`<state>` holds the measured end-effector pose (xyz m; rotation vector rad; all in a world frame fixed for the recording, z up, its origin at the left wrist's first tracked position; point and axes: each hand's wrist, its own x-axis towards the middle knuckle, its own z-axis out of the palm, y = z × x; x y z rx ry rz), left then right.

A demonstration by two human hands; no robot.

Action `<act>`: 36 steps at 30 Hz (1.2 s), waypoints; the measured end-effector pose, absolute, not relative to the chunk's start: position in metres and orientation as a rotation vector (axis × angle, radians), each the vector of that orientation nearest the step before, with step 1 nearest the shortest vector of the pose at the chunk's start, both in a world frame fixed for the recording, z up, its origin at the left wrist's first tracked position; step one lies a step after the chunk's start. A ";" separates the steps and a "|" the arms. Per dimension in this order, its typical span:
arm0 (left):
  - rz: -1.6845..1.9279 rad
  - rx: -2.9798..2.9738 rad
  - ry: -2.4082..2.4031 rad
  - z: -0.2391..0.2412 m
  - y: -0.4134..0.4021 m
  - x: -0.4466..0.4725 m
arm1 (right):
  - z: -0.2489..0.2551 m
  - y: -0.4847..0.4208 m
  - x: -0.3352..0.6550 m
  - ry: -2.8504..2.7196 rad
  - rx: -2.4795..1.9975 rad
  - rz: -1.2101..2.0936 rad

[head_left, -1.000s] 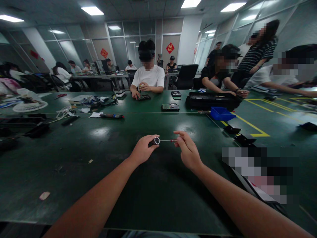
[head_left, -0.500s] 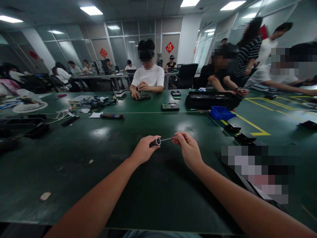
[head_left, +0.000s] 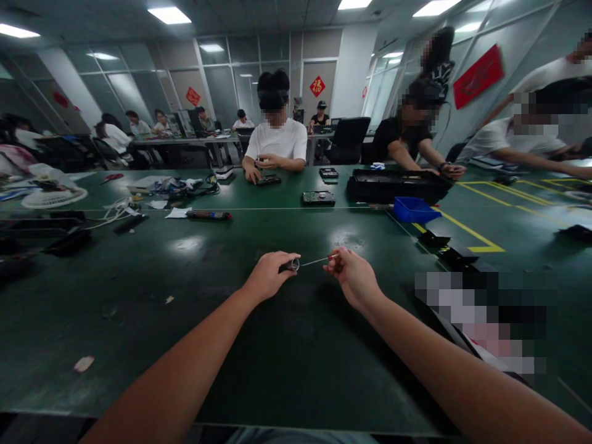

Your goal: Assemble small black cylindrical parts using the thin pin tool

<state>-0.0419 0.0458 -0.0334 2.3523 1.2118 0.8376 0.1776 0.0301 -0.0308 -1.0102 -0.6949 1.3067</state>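
Observation:
My left hand (head_left: 269, 275) is closed around a small dark cylinder (head_left: 289, 266), its open, shiny ringed end facing right. In my right hand (head_left: 355, 276) is a thin screwdriver (head_left: 316, 261), gripped by its reddish handle between thumb and fingers. The shaft points left and slightly down, with its tip close to the cylinder's ringed end. Whether the tip touches the rim cannot be made out. Both hands are over the green table (head_left: 296, 345). My fingers hide most of the cylinder and the screwdriver's handle.
Ahead lie a hard drive (head_left: 318, 198), a long black housing (head_left: 398, 186) and a blue bin (head_left: 415, 210). A pen-shaped driver (head_left: 209, 214) and tangled cables (head_left: 178, 187) are on the left. A person in white (head_left: 276, 145) handles parts across the table.
My right hand has shifted slightly right, drawing the screwdriver away from the cylinder and tilting its shaft more. The left hand and cylinder have barely moved.

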 end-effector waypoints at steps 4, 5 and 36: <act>0.794 2.345 1.230 -0.033 0.043 -0.040 | -0.033 0.028 0.179 -0.914 -1.042 1.053; 0.791 2.350 1.226 -0.033 0.042 -0.040 | -0.033 0.028 0.179 -0.966 -1.057 1.013; 0.813 2.251 1.295 -0.031 0.041 -0.040 | -0.020 0.014 0.180 -1.537 -1.288 0.485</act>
